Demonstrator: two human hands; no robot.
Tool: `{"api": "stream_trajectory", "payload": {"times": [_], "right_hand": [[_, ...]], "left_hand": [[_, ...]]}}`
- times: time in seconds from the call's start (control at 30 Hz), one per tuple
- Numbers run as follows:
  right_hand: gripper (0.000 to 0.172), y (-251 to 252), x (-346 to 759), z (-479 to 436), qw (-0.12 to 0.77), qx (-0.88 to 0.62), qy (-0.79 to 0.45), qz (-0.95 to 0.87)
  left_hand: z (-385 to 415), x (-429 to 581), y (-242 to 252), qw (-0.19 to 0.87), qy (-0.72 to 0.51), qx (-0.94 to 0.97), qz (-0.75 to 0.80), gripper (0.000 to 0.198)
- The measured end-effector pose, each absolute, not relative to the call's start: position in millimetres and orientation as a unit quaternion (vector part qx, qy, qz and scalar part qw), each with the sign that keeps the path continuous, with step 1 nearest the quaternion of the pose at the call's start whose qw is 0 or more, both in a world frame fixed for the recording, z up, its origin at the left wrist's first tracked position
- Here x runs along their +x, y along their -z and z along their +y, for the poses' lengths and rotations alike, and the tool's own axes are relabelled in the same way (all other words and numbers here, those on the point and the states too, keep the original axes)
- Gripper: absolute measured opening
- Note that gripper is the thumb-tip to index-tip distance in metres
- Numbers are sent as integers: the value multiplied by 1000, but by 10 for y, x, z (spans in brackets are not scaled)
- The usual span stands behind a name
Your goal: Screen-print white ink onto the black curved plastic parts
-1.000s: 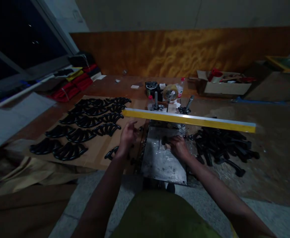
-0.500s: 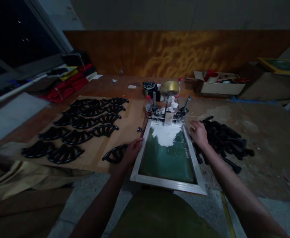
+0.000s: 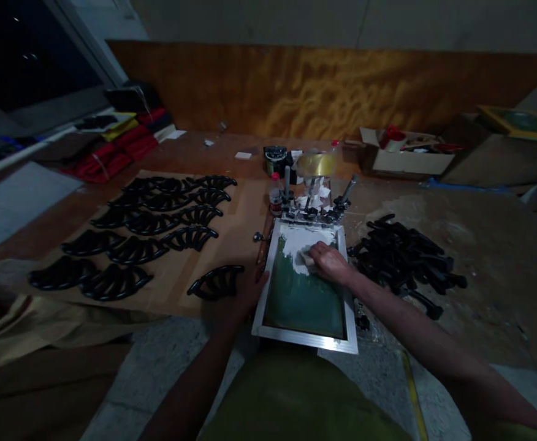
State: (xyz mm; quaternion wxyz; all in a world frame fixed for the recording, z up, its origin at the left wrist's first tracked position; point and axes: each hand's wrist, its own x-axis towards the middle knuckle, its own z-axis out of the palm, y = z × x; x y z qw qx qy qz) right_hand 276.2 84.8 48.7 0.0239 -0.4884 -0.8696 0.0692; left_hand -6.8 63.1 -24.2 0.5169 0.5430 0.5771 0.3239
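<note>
A screen-printing frame with a silver border and a green mesh lies in front of me. White ink covers the mesh's upper part. My right hand is closed round a small pale squeegee at the lower edge of the ink; the fingers partly hide it. At the frame's left side, my left hand grips the border, its fingers partly in shadow. Just left of that hand lies one black, ribbed, curved piece.
Rows of similar black pieces lie on cardboard at left. A heap of black parts is at right. Behind the frame stand clamps, a red-capped bottle, a tape roll and a dark tub. An open box sits farther right.
My right hand has moved left from beside the frame onto the mesh and taken hold of the squeegee. The frame's near end has swung left and lies lower. My left hand has slid nearer me.
</note>
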Motion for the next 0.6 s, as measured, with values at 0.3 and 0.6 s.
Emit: {"api": "stream_trajectory", "payload": {"times": [0.3, 0.6], "right_hand": [[24, -567, 2762, 897, 98, -499, -79, -857], [23, -607, 2856, 863, 116, -460, -62, -878]], "left_hand": [[588, -34, 77, 514, -333, 529, 587, 56], [577, -20, -183, 517, -314, 531, 593, 53]]}}
